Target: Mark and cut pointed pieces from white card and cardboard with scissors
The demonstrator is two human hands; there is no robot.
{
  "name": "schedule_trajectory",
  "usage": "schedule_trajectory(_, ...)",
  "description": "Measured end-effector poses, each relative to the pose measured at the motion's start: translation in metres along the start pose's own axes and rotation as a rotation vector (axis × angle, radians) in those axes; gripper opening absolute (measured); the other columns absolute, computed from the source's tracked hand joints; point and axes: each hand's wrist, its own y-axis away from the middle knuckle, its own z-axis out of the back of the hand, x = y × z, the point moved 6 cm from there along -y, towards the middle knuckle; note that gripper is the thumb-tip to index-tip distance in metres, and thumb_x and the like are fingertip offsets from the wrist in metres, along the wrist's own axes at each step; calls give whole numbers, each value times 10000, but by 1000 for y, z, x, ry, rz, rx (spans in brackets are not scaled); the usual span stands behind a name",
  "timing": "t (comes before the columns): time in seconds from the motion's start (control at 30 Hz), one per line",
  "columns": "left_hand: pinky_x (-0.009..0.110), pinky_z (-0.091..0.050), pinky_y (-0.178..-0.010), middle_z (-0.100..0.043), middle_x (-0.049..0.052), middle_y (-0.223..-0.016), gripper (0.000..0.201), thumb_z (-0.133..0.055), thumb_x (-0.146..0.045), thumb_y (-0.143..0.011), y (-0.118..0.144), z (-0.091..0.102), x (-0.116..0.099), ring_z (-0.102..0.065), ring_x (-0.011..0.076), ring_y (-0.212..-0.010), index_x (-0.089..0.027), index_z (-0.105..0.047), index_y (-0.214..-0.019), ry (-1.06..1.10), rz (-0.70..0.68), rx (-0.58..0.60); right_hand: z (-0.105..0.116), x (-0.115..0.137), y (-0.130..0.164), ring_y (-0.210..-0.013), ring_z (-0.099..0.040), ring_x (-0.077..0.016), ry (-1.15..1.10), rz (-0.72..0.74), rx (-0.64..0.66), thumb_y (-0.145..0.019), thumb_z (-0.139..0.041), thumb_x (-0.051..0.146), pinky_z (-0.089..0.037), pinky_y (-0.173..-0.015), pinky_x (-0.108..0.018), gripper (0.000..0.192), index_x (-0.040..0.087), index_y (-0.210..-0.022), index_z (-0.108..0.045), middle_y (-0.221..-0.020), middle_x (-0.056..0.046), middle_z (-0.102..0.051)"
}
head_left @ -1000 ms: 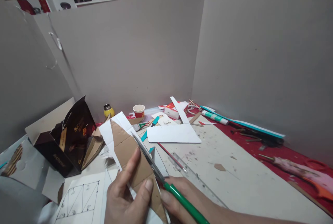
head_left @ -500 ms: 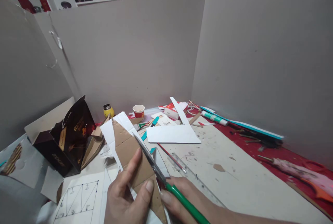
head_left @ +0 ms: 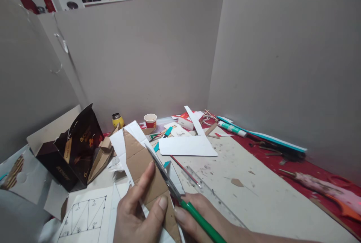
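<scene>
In my left hand (head_left: 142,211) I grip a strip of brown cardboard (head_left: 134,149), its thumb and forefinger lying across the face. White paper or card (head_left: 117,145) shows behind and along both sides of the strip. My right hand (head_left: 199,213) is closed around the green handle of a pair of scissors (head_left: 201,222). The blades slant up and left along the cardboard's right edge, between it and the white flap. Part of the right fingers is hidden behind the handle.
A clear ruler (head_left: 217,198) and red pencil (head_left: 187,173) lie right of my hands. Beyond are cut white card (head_left: 186,145) and a paper cup (head_left: 150,120). A dark box (head_left: 76,149) and a line drawing (head_left: 84,216) are left; a pink glue-gun-like tool (head_left: 324,184) lies right.
Hardly anything differs. The scissors' tip and the top of the cardboard have shifted very slightly; both hands keep their hold.
</scene>
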Motion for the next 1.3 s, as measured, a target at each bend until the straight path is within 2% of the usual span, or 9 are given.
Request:
schedule_trajectory(0.27, 307, -457, -1065, -675, -21, -1301, 496, -736, -257, -764, -1, 2, 3, -588, 218, -1258, -346, -672, -1247, -34, -7, 49, 0, 8, 0, -853, -656, -241, -25, -14, 20, -911, -483, 625, -561, -767, -326, 551, 161, -1123, -690, -881, -89, -703)
schedule_trajectory(0.47, 271, -459, -1054, -664, -38, -1315, 507, -727, -239, -777, -3, 2, 4, -591, 198, -1254, -360, -657, -1265, -35, -27, 118, 7, 21, 3, -861, -660, -233, 18, 11, 2, -936, -449, 620, -558, -821, -323, 544, 165, -1079, -711, -825, -78, -703)
schedule_trajectory(0.53, 263, -464, -1046, -667, -34, -1310, 504, -725, -234, -782, -4, 1, 3, -599, 197, -1245, -354, -657, -1267, -32, -31, 139, 9, 19, 4, -846, -659, -221, 26, 28, 0, -941, -463, 602, -555, -825, -315, 521, 162, -1063, -715, -824, -73, -703)
schedule_trajectory(0.67, 260, -466, -1044, -677, -39, -1299, 492, -729, -238, -789, -6, 1, 2, -613, 188, -1228, -367, -661, -1258, -27, -30, 168, 15, 5, 9, -860, -656, -224, 94, 17, -86, -955, -483, 554, -555, -784, -308, 462, 161, -1026, -716, -880, -81, -711)
schedule_trajectory(0.77, 294, -468, -1052, -678, -18, -1303, 484, -736, -256, -792, -7, 0, 3, -616, 203, -1226, -350, -662, -1261, 0, -28, 200, 19, 1, 14, -844, -653, -225, 141, 4, -130, -970, -437, 566, -551, -756, -312, 503, 150, -1012, -715, -890, -94, -710)
schedule_trajectory(0.93, 334, -444, -1078, -683, -6, -1298, 471, -742, -298, -803, -9, -2, 4, -620, 209, -1221, -357, -661, -1263, 40, -33, 260, 21, 9, 18, -829, -658, -224, 113, -21, -180, -919, -412, 694, -551, -749, -306, 640, 146, -984, -736, -840, -92, -704)
schedule_trajectory(1.07, 329, -443, -1077, -686, -11, -1294, 461, -741, -323, -809, -10, -3, 3, -626, 205, -1214, -376, -661, -1260, 50, -36, 286, 20, 10, 18, -833, -653, -223, 82, -19, -198, -912, -443, 685, -545, -770, -309, 618, 147, -996, -736, -824, -89, -698)
schedule_trajectory(1.17, 313, -448, -1069, -688, -18, -1288, 452, -749, -328, -804, -11, -3, 0, -630, 200, -1208, -387, -669, -1245, 58, -29, 296, 20, 7, 19, -796, -649, -223, 51, 0, -193, -903, -460, 682, -541, -727, -301, 616, 132, -937, -735, -770, -78, -678)
schedule_trajectory(1.3, 266, -454, -1050, -684, -41, -1287, 437, -754, -329, -799, -12, -5, -3, -628, 181, -1209, -412, -679, -1222, 83, 0, 320, 25, 5, 23, -806, -616, -220, 162, -34, -213, -906, -417, 704, -531, -735, -307, 644, 139, -864, -723, -811, -94, -663)
